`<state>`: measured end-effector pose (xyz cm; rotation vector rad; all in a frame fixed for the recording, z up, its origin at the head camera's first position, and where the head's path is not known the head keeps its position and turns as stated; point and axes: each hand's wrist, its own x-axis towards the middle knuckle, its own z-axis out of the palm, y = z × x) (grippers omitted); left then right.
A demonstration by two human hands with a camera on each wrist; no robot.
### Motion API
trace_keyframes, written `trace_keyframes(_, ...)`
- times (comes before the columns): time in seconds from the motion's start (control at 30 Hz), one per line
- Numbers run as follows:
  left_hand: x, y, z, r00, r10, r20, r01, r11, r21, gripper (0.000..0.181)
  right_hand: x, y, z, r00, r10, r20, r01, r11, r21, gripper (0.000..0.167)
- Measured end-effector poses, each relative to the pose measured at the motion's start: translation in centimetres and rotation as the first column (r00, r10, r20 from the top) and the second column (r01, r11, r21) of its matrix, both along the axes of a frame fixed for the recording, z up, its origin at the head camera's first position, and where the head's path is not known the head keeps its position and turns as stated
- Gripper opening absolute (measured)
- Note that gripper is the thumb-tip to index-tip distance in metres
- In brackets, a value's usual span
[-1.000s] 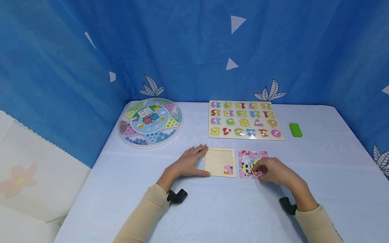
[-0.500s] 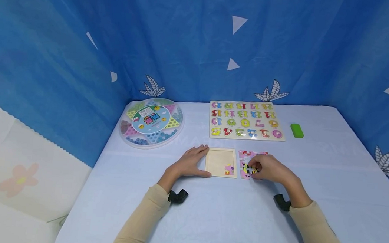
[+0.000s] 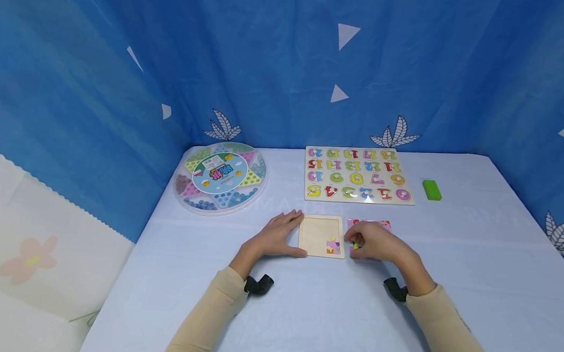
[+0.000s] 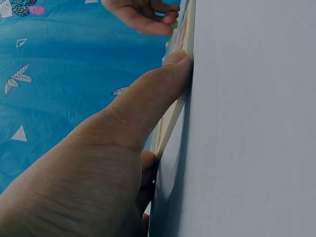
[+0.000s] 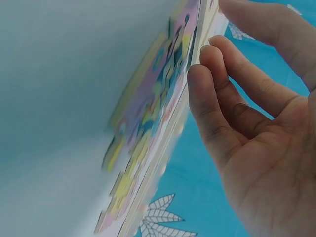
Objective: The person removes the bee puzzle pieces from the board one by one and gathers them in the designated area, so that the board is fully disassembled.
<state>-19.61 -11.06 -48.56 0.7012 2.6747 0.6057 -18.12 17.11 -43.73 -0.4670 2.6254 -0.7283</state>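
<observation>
In the head view, my left hand holds a small square wooden puzzle tray by its left side, thumb at the near edge and fingers at the far left corner. The left wrist view shows that thumb along the tray's edge. One pink jigsaw piece lies in the tray's lower right corner. Just right of the tray, my right hand is over a pink cartoon jigsaw, hiding most of it. Its thumb and fingertips pinch a thin jigsaw piece, partly hidden.
Behind the tray lies a wooden number board with coloured numerals. A round marble game box sits at the back left, and a green block at the back right. Blue patterned cloth hangs behind the white-covered table.
My right hand has moved left across the jigsaw towards the tray, covering more of its left part. The left hand stays at the tray. The head view has shifted slightly.
</observation>
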Motion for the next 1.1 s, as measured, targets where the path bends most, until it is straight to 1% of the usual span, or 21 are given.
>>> trace_keyframes(0.27,0.1,-0.1,0.0,1.000,0.006,0.002,-0.006,1.000,0.006,0.107,-0.4,-1.6,-0.3,1.000,0.017,0.024,-0.016,1.000,-0.010,0.036)
trace_keyframes(0.57,0.2,-0.1,-0.1,1.000,0.011,-0.002,-0.011,1.000,0.011,0.106,-0.9,-2.4,-0.3,0.998,0.064,0.010,-0.065,0.998,0.003,0.040)
trace_keyframes(0.87,0.2,0.0,0.2,1.000,0.013,0.003,-0.013,1.000,0.014,0.105,-0.7,-2.8,0.0,0.999,0.042,0.011,-0.042,0.998,0.046,0.039)
trace_keyframes(1.1,0.2,0.0,0.1,1.000,0.013,0.001,-0.013,1.000,0.009,0.106,-0.6,-3.0,-0.1,0.999,0.041,0.004,-0.042,0.998,0.043,0.039)
